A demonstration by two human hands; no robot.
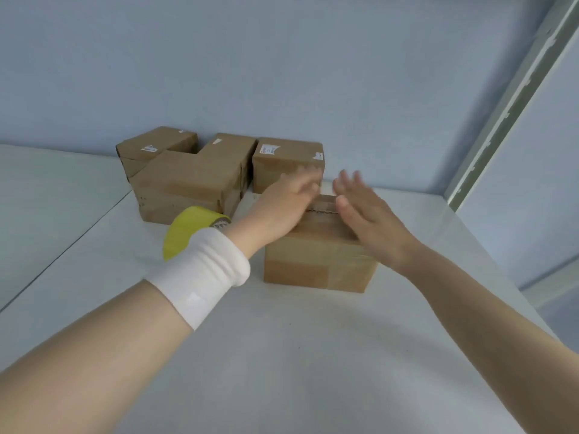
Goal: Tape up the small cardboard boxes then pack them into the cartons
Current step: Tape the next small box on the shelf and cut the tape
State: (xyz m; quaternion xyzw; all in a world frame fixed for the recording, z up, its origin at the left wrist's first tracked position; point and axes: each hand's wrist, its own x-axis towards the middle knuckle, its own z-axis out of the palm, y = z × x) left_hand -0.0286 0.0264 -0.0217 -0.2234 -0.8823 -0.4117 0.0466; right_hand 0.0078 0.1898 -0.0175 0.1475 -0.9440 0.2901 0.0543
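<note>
at frame centre, left hand [283,202] and right hand [368,214] hover flat over the near box [316,261], fingers straight, seemingly loosely together though blurred; yellow tape roll [188,228] sits just left.

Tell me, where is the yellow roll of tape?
In the head view, the yellow tape roll sits on the table left of centre, between the large cardboard box behind it and the white wristband in front.

Matt brown cardboard boxes [316,261], glossy yellow tape roll [185,230], soft white cloth wristband [200,274].
</note>
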